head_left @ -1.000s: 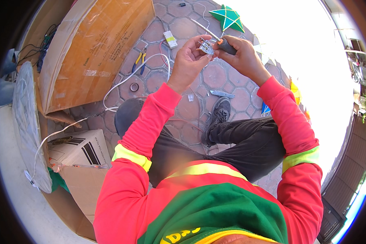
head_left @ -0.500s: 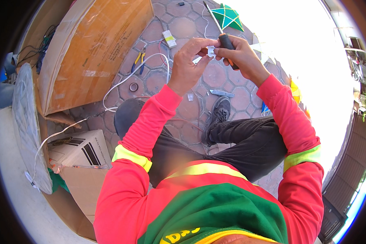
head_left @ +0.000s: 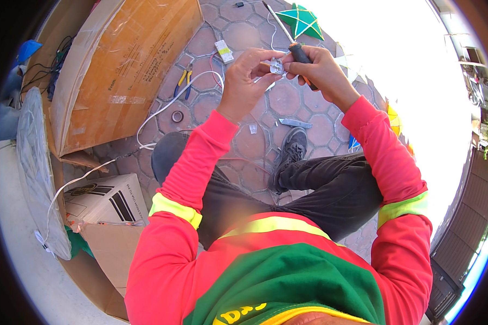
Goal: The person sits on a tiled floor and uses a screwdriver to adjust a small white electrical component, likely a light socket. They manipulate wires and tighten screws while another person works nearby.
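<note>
One small clear plastic piece (head_left: 276,66) pinched in left hand (head_left: 245,78); one black-handled metal screwdriver (head_left: 296,52) clasped in right hand (head_left: 324,69).

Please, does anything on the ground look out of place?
Yes: a grey utility knife lies loose on the paving, right at the toe of the dark shoe, where a foot could kick it. Whether its blade is out is unclear.

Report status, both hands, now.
Left hand pinching small clear piece. Right hand gripping screwdriver. Pliers on paving, off left; nothing seen blocking hands.
</note>
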